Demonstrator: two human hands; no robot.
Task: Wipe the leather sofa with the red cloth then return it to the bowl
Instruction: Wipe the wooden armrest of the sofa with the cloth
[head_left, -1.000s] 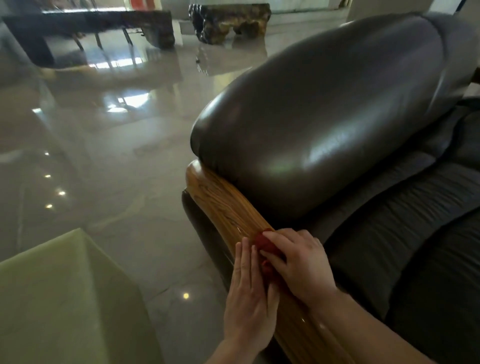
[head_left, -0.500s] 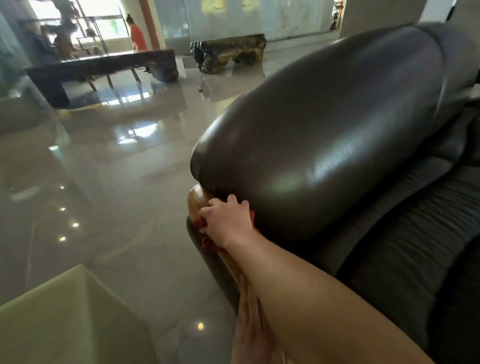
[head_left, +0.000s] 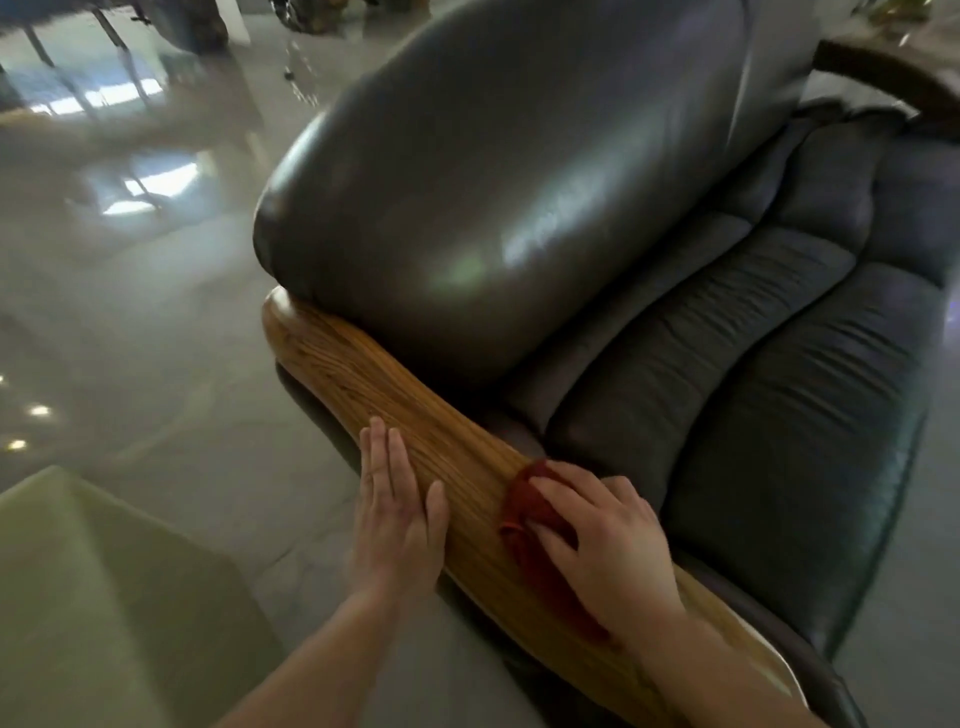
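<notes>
The dark leather sofa (head_left: 519, 197) fills the right side, with a shiny padded arm cushion above a long wooden armrest (head_left: 363, 374). My right hand (head_left: 608, 556) presses the bunched red cloth (head_left: 530, 512) flat on the near part of that wooden rail. Part of the cloth is hidden under my palm. My left hand (head_left: 397, 504) rests flat on the rail's outer side, fingers together, holding nothing. No bowl shows in this view.
A pale green table corner (head_left: 78, 597) sits at the lower left. Glossy grey floor (head_left: 130, 312) stretches left of the sofa. Dark furniture stands far back at the top left. The seat cushions (head_left: 753, 389) lie to the right.
My right hand has slid the red cloth back along the wooden armrest from its far end toward me. The left hand is in fuller view on the rail. The camera tilted down.
</notes>
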